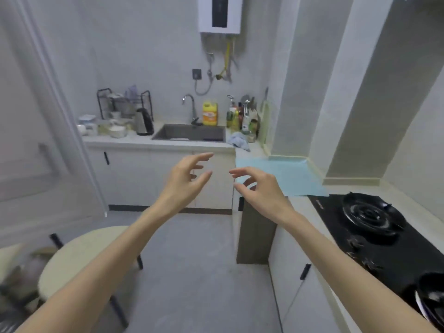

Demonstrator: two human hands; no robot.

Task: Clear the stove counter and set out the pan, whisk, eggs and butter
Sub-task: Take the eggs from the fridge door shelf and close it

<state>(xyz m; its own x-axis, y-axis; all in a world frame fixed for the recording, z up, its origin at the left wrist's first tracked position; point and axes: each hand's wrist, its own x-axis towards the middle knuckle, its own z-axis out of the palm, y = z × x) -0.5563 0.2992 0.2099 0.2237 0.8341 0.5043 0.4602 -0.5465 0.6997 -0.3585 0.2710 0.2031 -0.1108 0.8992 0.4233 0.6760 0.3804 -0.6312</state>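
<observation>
I see my left grip point(185, 179) and my right grip point(259, 188) up in the air, fingers spread loose and holding nothing, just by the blue mat point(283, 176) on the counter point(348, 188), while the dark pan point(432, 296) sits on the black stove point(374, 239) down in the right corner.

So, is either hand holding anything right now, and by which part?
Nothing is held. The left hand and the right hand both hang in mid-air, fingers loosely curled around nothing.
</observation>
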